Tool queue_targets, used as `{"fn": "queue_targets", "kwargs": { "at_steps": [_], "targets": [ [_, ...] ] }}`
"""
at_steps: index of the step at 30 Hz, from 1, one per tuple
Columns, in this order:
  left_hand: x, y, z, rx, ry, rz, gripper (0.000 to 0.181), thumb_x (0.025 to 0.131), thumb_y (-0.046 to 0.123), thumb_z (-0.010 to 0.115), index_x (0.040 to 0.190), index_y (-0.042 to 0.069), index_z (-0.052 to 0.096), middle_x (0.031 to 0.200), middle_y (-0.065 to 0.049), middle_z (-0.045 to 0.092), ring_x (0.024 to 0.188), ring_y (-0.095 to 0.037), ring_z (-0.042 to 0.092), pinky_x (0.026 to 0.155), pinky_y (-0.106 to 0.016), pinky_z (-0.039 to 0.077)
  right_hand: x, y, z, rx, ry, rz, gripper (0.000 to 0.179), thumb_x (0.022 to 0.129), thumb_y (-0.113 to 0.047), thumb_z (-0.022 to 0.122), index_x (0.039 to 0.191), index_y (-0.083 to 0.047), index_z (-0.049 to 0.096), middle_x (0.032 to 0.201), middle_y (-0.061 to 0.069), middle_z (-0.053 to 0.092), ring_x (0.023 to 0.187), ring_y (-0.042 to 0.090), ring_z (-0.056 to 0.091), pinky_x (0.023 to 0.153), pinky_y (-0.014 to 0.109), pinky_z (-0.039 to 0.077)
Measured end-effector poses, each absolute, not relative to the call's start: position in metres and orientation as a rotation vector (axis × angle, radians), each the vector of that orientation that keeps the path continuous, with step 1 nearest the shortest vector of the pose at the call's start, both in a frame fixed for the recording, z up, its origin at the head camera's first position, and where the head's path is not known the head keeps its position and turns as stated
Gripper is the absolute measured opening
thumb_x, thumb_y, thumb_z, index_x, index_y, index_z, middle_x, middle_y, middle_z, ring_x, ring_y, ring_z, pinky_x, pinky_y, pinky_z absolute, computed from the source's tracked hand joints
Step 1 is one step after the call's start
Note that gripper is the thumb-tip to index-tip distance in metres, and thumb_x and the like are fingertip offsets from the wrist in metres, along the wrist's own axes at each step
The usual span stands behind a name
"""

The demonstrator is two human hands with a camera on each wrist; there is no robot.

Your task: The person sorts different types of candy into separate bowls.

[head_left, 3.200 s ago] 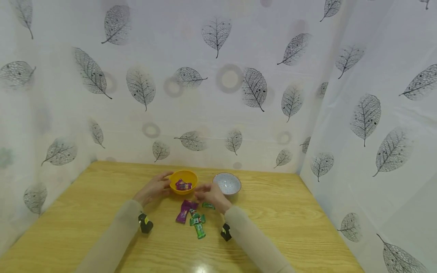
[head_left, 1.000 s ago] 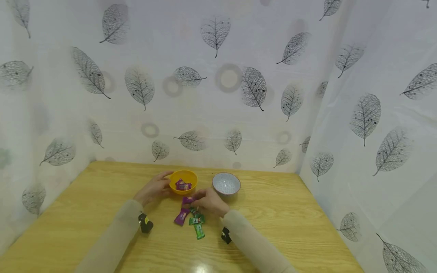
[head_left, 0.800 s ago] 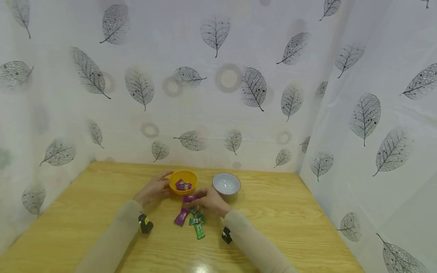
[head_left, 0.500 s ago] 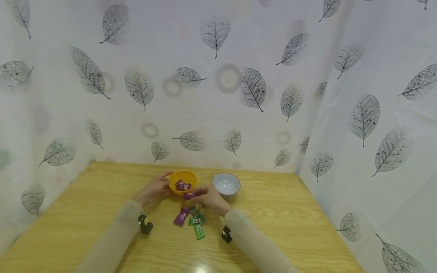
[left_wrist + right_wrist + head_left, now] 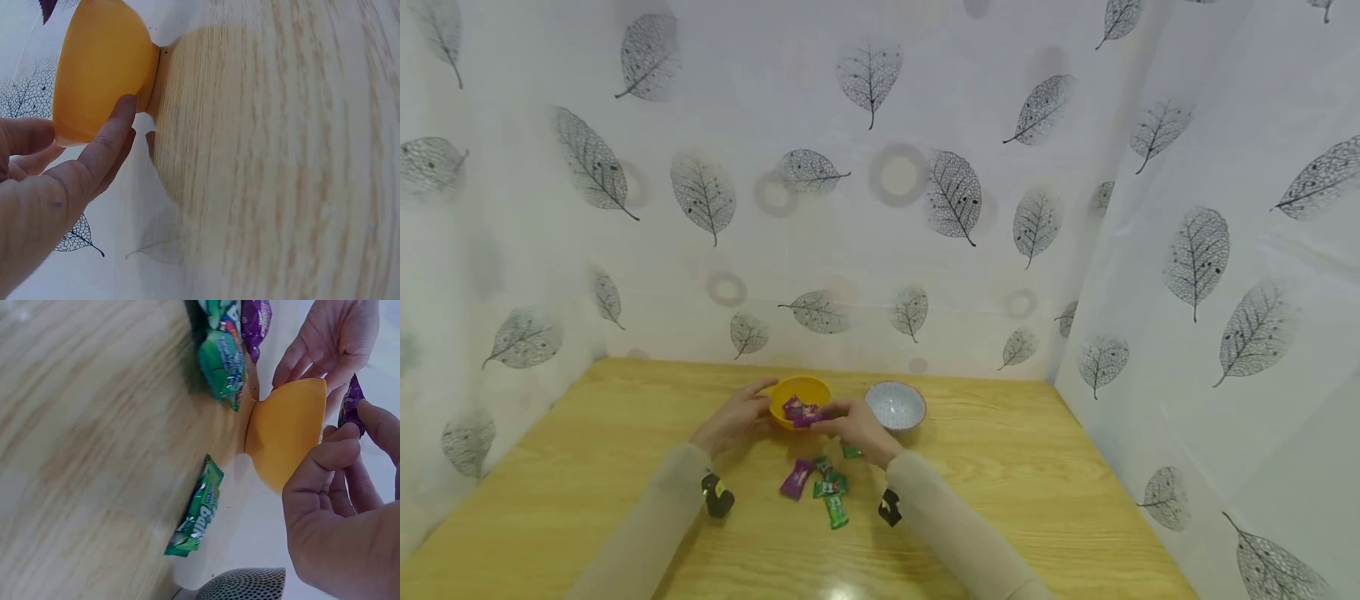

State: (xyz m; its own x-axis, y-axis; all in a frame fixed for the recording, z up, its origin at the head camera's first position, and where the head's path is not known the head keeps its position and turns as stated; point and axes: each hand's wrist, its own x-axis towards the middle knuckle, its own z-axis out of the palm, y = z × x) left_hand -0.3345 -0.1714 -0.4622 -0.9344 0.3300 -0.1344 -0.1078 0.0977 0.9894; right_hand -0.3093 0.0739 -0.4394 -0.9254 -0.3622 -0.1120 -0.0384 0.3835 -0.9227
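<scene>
The left hand (image 5: 733, 419) lays nearly straight fingers against the yellow bowl (image 5: 797, 387), its grip wide at the left wall. Purple sweets (image 5: 792, 407) lie inside; a loose sweet (image 5: 796, 480) is nearer on the table (image 5: 1000, 483), left of the green sweets (image 5: 836, 511). Above the bowl's near side, the right hand (image 5: 861, 429) pinches a held sweet (image 5: 351, 409), also purple, long axis roughly left to right; the yellow bowl lies below and left of this grip. At right stands the grey bowl (image 5: 891, 398).
</scene>
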Motion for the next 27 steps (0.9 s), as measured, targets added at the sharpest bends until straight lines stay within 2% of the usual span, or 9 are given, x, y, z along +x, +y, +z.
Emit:
{"fn": "queue_targets", "kwargs": {
  "at_steps": [9, 19, 27],
  "targets": [
    [-0.337, -0.174, -0.462, 0.257, 2.041, 1.914, 0.053, 0.106, 0.008, 0.029, 0.157, 0.005, 0.014, 0.159, -0.029, 0.014, 0.137, -0.046, 0.038, 0.108, -0.047, 0.045, -0.319, 0.067, -0.435, -0.324, 2.455, -1.61, 0.031, 0.086, -0.035, 0.074, 0.112, -0.017, 0.072, 0.105, -0.001, 0.07, 0.088, 0.015, 0.059, 0.068, 0.025, 0.049],
    [-0.332, -0.172, -0.463, 0.246, 2.072, 1.897, 0.052, 0.106, 0.008, 0.03, 0.156, 0.005, 0.016, 0.159, -0.029, 0.015, 0.137, -0.047, 0.037, 0.107, -0.047, 0.045, -0.321, 0.062, -0.436, -0.298, 2.493, -1.645, 0.03, 0.087, -0.029, 0.074, 0.113, -0.013, 0.071, 0.109, 0.002, 0.071, 0.09, 0.014, 0.062, 0.07, 0.026, 0.053],
    [-0.333, -0.173, -0.462, 0.191, 2.129, 1.861, 0.051, 0.106, 0.009, 0.03, 0.156, 0.007, 0.019, 0.159, -0.028, 0.017, 0.136, -0.044, 0.04, 0.103, -0.042, 0.05, -0.332, 0.057, -0.443, -0.276, 2.544, -1.681, 0.025, 0.087, -0.028, 0.074, 0.107, -0.013, 0.073, 0.107, 0.002, 0.07, 0.102, 0.017, 0.061, 0.09, 0.035, 0.053]
  ]
}}
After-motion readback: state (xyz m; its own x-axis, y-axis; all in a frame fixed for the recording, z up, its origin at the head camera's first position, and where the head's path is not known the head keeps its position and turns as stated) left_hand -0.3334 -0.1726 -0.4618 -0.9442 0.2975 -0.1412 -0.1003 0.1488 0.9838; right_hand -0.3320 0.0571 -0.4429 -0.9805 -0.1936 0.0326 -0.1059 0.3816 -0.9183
